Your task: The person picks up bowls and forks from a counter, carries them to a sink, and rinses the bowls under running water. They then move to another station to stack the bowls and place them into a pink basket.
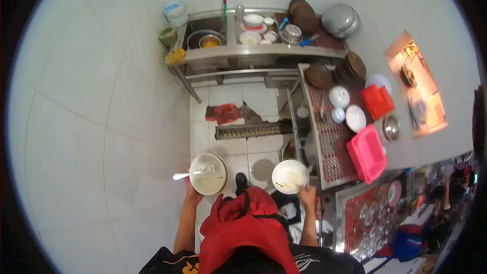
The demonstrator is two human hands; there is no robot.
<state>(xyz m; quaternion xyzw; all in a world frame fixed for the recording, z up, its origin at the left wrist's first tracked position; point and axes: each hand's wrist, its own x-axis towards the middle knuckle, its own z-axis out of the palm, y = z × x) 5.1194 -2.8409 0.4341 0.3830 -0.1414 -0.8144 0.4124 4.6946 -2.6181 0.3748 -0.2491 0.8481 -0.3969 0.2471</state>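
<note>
i'm carrying dirty dishes: my left hand (pixel 191 189) grips a bowl with a spoon (pixel 208 174), my right hand (pixel 306 191) grips another bowl (pixel 289 176) beside the counter (pixel 332 137). next, i judge, comes setting them down steadily.

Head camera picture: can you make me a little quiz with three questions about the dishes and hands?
1. True or false: the left hand holds a plate with a white spoon on it.
2. What does the right hand hold: A a cup, B a white bowl, C a pot?
3. What colour are the tubs on the counter beside the person?

Key: 1 true. 2 B. 3 red and pink.
</note>
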